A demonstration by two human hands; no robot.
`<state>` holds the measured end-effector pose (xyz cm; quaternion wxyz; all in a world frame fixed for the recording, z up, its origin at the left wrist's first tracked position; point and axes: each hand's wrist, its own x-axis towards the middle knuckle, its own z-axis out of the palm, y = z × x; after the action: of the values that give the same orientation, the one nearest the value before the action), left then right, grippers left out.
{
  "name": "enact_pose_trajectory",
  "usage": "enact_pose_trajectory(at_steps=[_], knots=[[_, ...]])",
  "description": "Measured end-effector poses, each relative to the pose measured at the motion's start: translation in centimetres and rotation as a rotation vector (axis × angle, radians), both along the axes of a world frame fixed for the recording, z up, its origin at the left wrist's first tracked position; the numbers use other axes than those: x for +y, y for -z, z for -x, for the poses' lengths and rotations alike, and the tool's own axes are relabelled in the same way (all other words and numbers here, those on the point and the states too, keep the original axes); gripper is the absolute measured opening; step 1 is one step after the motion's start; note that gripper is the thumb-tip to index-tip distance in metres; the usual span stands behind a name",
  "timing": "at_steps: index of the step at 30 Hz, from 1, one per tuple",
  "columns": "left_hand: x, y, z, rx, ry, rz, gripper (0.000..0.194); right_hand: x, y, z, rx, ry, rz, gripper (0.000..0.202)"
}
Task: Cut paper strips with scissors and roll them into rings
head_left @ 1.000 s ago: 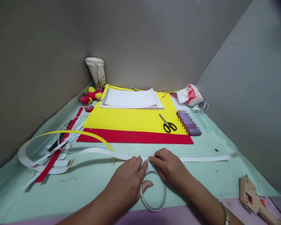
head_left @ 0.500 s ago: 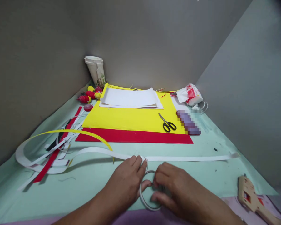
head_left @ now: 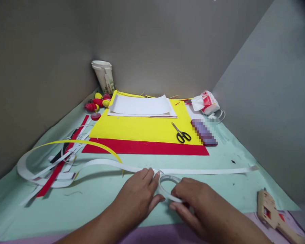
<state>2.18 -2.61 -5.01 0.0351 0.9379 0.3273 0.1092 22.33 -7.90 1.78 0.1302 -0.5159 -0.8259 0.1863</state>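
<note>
A long white strip (head_left: 205, 171) lies across the green cloth, and its left part curls into a loop with a yellow ribbed edge. My left hand (head_left: 139, 191) presses its fingertips on the strip near the middle, thumb spread away to the right. My right hand (head_left: 195, 200) holds a roll of tape (head_left: 169, 196) by its right side. The roll is tilted and its far edge is close to the strip, beside my left fingertips. Whether tape runs from the roll onto the strip is hard to make out.
Scissors (head_left: 181, 134) rest on a yellow sheet (head_left: 142, 128) over a red sheet (head_left: 147, 148). Cut strips (head_left: 52, 179) lie left. A glue gun (head_left: 269, 210) is at the right front, a phone (head_left: 204, 133) and tissue pack (head_left: 209, 102) behind, a cup (head_left: 103, 78) at the back left.
The roll has moved up toward the strip and tipped flatter, with my right hand now gripping its right side. My left hand stays on the strip.
</note>
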Motion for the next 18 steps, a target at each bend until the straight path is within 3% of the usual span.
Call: enact_pose_trajectory(at_steps=[9,18], knots=[[0.1,0.1,0.0,0.005,0.0,-0.021,0.048,2.7,1.5,-2.1,0.098,0.119,-0.211,0.021],[0.0,-0.1,-0.1,0.002,-0.006,-0.025,0.047,3.9,1.5,-3.0,-0.125,0.072,-0.289,0.017]])
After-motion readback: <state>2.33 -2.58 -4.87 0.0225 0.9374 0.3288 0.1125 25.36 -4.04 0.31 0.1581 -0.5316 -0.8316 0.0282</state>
